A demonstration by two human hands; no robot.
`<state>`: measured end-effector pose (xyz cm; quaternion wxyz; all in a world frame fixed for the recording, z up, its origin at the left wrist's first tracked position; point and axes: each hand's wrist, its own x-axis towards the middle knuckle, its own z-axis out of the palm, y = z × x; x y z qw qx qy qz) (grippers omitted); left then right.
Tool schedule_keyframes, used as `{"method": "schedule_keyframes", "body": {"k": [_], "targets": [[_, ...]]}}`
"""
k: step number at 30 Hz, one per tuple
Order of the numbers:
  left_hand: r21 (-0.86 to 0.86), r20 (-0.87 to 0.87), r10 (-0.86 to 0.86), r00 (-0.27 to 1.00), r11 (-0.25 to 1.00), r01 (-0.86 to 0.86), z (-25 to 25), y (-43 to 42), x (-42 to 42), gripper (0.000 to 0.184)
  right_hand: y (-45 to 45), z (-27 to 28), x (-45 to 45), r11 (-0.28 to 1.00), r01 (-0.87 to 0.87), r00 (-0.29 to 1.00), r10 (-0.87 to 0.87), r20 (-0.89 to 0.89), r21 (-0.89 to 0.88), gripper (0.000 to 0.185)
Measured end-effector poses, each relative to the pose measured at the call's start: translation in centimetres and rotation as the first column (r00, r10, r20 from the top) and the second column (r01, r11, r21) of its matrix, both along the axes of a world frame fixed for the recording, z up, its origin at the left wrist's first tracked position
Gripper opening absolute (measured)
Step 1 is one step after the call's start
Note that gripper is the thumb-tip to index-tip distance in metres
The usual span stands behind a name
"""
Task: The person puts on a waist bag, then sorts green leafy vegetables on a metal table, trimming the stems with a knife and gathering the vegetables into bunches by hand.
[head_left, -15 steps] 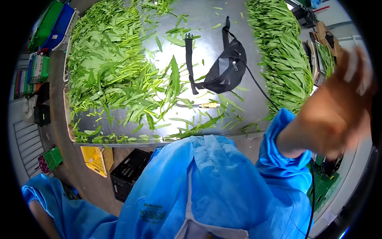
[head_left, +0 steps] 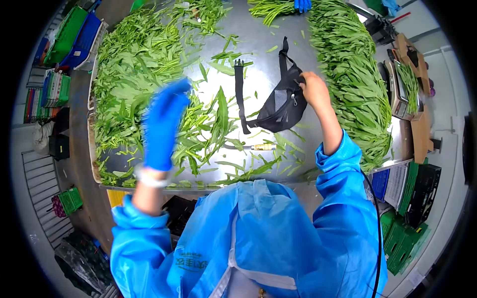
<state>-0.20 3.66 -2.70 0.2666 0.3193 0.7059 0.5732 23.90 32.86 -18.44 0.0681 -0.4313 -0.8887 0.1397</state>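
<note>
From my distant place I see the black waist bag [head_left: 280,107] lying on the metal table [head_left: 258,37], in the middle between a loose heap of green leaves [head_left: 131,74] and a neat row of greens [head_left: 353,89]. My right hand [head_left: 314,90], which is bare, is at the upper right edge of this bag; its fingers are bent and close together there, but I cannot tell if they pinch the fabric or only touch it. My left hand [head_left: 166,121] wears a blue glove and is raised in front of the loose heap; it is blurred, so how far its fingers are spread, and whether it has hold of something, I cannot tell. Below the bag, a tool with a yellow handle [head_left: 263,147] lies among scattered leaves. At the far edge, another person's blue-gloved hand [head_left: 302,5] is just beside a bundle of stems [head_left: 271,10].
</note>
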Motion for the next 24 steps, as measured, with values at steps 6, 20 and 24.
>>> {"method": "schedule_keyframes", "body": {"k": [6,20,24], "targets": [[-0.307,-0.169,-0.460,0.872,0.865,0.396,-17.5,3.7,7.3,0.043,1.6,-2.7,-0.2,0.985,0.003,0.997,0.010,0.076,-0.170,0.042],[-0.487,-0.521,-0.634,0.571,0.771,0.411,-25.2,12.9,12.8,0.026,-1.3,-2.3,1.4,0.924,-0.312,0.946,0.279,0.168,0.222,0.020],[-0.475,-0.559,-0.656,0.507,0.755,0.453,-24.1,13.1,12.9,0.021,-0.1,-3.4,1.9,0.869,-0.355,0.931,0.297,0.211,0.346,0.010]]}}
